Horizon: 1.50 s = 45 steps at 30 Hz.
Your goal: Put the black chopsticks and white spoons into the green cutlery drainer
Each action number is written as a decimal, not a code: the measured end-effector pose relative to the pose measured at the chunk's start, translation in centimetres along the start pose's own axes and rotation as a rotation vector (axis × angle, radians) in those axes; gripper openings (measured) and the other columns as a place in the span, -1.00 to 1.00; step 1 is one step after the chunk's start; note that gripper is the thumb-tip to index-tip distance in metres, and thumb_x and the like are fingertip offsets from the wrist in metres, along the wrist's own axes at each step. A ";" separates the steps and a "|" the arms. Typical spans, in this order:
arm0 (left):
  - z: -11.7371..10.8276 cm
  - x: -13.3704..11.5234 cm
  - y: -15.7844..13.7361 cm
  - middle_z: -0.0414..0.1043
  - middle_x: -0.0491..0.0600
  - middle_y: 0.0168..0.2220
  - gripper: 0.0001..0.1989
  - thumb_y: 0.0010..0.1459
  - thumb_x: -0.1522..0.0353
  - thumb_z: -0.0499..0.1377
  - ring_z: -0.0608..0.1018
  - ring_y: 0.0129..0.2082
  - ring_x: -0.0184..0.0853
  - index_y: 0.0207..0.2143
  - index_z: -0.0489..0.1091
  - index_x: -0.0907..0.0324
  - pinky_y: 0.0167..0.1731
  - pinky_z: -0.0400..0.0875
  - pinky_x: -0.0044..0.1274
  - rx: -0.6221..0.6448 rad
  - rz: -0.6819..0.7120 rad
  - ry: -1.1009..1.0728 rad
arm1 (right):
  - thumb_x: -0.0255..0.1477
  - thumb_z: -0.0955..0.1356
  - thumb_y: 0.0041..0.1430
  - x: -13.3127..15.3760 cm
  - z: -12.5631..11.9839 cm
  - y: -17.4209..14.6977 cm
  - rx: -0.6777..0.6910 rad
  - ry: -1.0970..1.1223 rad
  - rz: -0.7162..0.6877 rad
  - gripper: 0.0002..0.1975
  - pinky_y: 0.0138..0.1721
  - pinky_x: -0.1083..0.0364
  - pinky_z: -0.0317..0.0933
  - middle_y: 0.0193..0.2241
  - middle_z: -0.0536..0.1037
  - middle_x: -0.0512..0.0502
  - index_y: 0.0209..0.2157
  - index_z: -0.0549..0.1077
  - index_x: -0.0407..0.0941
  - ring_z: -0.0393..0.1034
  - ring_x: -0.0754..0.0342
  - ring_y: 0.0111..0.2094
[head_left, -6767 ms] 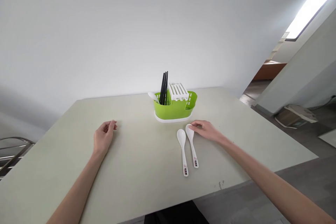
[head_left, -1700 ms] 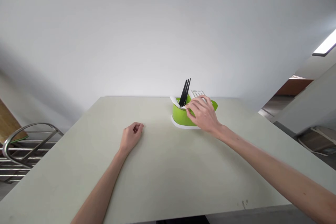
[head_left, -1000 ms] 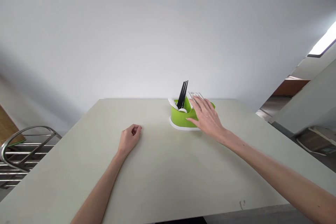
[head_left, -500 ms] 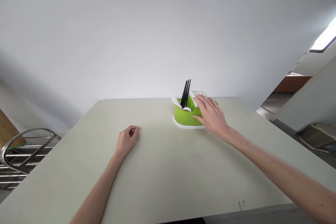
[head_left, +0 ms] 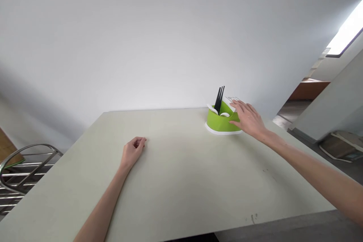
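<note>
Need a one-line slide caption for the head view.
Right hand rests on a green cutlery holder with black chopsticks; left hand lies curled on the table.

Chopsticks [head_left: 219, 98] in caddy [head_left: 219, 123] on table [head_left: 181, 181]

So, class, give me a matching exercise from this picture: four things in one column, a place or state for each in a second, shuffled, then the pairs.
Things:
1. left hand
2. right hand
3. black chopsticks
4. metal rack

Places or states:
A. stand upright in the green holder
B. left of the table, beyond its edge
C. loosely curled on the bare tabletop
D. fingers spread over the holder's right side

Pairs: 1-C, 2-D, 3-A, 4-B
</note>
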<state>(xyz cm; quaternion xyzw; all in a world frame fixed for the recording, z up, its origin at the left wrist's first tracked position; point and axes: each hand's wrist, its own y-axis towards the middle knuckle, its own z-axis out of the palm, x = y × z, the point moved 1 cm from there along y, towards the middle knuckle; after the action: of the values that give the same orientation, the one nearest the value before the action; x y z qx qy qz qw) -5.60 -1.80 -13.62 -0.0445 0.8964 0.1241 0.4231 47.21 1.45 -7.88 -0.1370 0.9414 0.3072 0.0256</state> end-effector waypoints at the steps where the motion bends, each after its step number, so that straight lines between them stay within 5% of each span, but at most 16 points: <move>1: -0.4 0.4 0.1 0.56 -0.06 -0.41 -0.53 0.20 -0.05 0.13 0.48 -0.43 -0.30 -0.25 0.58 0.14 -0.38 0.34 -0.51 0.008 0.002 -0.005 | -0.29 0.32 0.37 -0.3 0.2 0.1 0.025 -0.005 0.014 -0.36 0.41 -0.32 0.04 0.42 0.26 -0.33 0.39 0.16 -0.16 0.08 -0.29 0.45; 9: -2.2 1.6 -1.0 0.53 -0.06 -0.43 -0.47 0.20 -0.10 0.15 0.47 -0.45 -0.31 -0.23 0.59 0.16 -0.43 0.32 -0.53 0.052 0.032 -0.035 | -0.31 0.31 0.34 -0.3 -0.5 -2.6 0.090 -0.003 0.087 -0.19 0.45 -0.34 -0.06 0.55 -0.09 -0.20 0.50 -0.10 -0.04 -0.31 -0.28 0.55; 13: -2.3 1.5 -1.4 0.53 -0.06 -0.42 -0.45 0.19 -0.13 0.14 0.47 -0.46 -0.32 -0.22 0.58 0.14 -0.44 0.31 -0.54 0.100 0.052 -0.012 | -0.33 0.26 0.36 -0.3 -1.4 -6.1 0.023 0.031 0.157 -0.19 0.44 -0.32 -0.01 0.56 -0.14 -0.18 0.52 -0.16 -0.05 -0.27 -0.27 0.55; 17: -2.3 1.4 -1.4 0.54 -0.05 -0.41 -0.44 0.18 -0.15 0.14 0.47 -0.45 -0.30 -0.22 0.59 0.14 -0.44 0.32 -0.53 0.120 0.057 0.028 | -0.32 0.26 0.32 -1.1 0.1 -9.6 0.073 0.125 0.334 -0.13 0.39 -0.30 0.13 0.52 0.03 -0.26 0.53 -0.23 -0.10 -0.11 -0.29 0.52; 28: -2.2 0.8 -1.2 0.56 -0.04 -0.43 -0.40 0.13 -0.17 0.13 0.51 -0.40 -0.25 -0.19 0.58 0.15 -0.37 0.37 -0.50 0.098 0.056 0.070 | -0.21 0.14 0.42 -2.3 5.6 -14.2 0.257 0.177 0.561 -0.27 0.41 -0.24 0.10 0.54 -0.04 -0.28 0.51 -0.03 -0.18 -0.13 -0.24 0.53; 34: -1.9 1.0 -0.6 0.57 -0.04 -0.42 -0.38 0.10 -0.19 0.14 0.53 -0.40 -0.23 -0.20 0.58 0.15 -0.37 0.39 -0.48 0.078 0.043 0.081 | -0.03 0.05 0.46 -1.3 8.2 -15.4 0.316 0.180 0.641 -0.27 0.45 -0.26 -0.06 0.48 0.17 -0.27 0.45 0.19 -0.15 -0.03 -0.25 0.50; 45: -1.1 0.8 -0.5 0.54 -0.08 -0.47 -0.49 0.18 -0.12 0.08 0.53 -0.44 -0.24 -0.27 0.56 0.06 -0.39 0.39 -0.49 0.102 0.131 0.219 | -0.06 -0.03 0.48 -0.5 8.3 -15.8 0.340 0.105 0.613 -0.27 0.48 -0.20 -0.14 0.47 0.20 -0.16 0.43 0.26 -0.14 -0.02 -0.18 0.50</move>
<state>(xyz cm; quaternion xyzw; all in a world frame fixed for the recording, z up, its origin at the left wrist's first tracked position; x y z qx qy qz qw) -6.88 -2.54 -13.62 0.0223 0.9434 0.1003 0.3154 51.75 -5.76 -23.59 0.1425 0.9764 0.1323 -0.0936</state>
